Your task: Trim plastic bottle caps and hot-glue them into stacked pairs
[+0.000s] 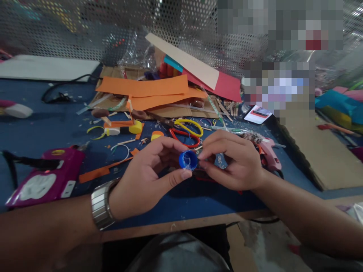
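A small blue bottle cap (188, 160) is tipped so that its hollow side faces me, with thin whitish strands across it. My left hand (147, 177) grips the cap between thumb and fingers. Close against the cap's right edge, the thumb and forefinger of my right hand (232, 160) are pinched together; what is between them, if anything, is too small to make out. Just beyond both hands lie scissors (185, 132) with one yellow and one red handle. A pink glue gun (269, 153) rests to the right of my right hand.
A purple device (48, 175) with a black cord sits at the left. Orange paper strips (144, 86) lie on cardboard at the back, beside red paper (229, 87). Scraps and sticks litter the blue table (167, 207). A cardboard sheet (314, 151) lies at the right.
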Demonstrator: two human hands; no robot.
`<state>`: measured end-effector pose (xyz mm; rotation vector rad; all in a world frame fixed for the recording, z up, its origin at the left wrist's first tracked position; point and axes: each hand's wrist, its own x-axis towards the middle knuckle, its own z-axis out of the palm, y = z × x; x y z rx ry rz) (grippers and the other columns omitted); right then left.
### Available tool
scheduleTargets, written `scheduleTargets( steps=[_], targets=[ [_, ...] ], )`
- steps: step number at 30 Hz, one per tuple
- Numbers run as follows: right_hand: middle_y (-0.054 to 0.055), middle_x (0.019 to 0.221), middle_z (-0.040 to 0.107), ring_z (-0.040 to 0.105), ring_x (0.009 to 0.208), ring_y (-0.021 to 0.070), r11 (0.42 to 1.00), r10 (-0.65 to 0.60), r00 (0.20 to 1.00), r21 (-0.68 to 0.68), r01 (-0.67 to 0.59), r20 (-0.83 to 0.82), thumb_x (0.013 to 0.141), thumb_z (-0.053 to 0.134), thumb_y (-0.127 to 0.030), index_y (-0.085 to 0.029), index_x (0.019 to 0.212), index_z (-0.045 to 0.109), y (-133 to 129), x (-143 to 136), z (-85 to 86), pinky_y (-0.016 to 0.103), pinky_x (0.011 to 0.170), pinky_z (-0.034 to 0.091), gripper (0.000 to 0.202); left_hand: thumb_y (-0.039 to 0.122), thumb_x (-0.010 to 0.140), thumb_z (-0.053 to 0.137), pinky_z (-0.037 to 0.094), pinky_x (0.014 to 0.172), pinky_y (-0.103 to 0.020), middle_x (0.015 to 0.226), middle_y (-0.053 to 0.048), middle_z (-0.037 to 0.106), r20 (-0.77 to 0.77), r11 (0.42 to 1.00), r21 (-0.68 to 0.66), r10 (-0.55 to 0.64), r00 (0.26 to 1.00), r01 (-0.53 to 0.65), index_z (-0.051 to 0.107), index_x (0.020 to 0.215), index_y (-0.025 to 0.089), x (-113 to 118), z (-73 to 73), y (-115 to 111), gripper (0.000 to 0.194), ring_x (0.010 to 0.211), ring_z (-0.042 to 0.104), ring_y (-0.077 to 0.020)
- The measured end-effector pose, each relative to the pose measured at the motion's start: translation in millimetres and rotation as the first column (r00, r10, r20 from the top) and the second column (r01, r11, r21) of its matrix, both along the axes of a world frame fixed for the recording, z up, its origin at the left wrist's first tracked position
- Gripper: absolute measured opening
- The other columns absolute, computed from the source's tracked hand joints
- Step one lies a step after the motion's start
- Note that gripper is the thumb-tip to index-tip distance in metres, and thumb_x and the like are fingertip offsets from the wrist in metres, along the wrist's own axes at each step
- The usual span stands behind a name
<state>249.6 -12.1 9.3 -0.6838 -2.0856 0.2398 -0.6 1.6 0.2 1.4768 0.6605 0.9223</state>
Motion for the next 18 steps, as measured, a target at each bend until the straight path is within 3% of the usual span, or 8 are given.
scheduleTargets(
  steps=[7,18],
  targets=[
    [0.007,0.097,0.082,0.079,0.087,0.0134,0.999,0.034,0.999,-0.019,-0.033,0.04,0.097,0.08,-0.005,-0.017,0.101,0.078,-1.7,0.5,-3.0,0.022,0.081,0.066,0.012,0.018,0.087,0.099,0.07,0.086,-0.016,0.104,0.0,0.083,-0.004,1.0,0.004,-0.008,1.0,0.008,0.073,0.11,0.022,-0.6,-2.1,1.1,0.035,0.091,0.084,-0.011],
    [0.005,0.095,0.081,0.077,0.084,0.0127,0.999,0.043,0.998,-0.034,-0.041,0.056,0.093,0.077,-0.003,-0.019,0.098,0.076,-5.0,-0.5,-2.1,0.021,0.078,0.063,0.016,0.01,0.082,0.1,0.071,0.089,-0.019,0.107,-0.001,0.081,0.034,0.998,0.06,-0.037,0.999,0.034,0.072,0.107,0.021,0.2,-3.3,-0.1,0.039,0.091,0.083,-0.0115]
  ],
)
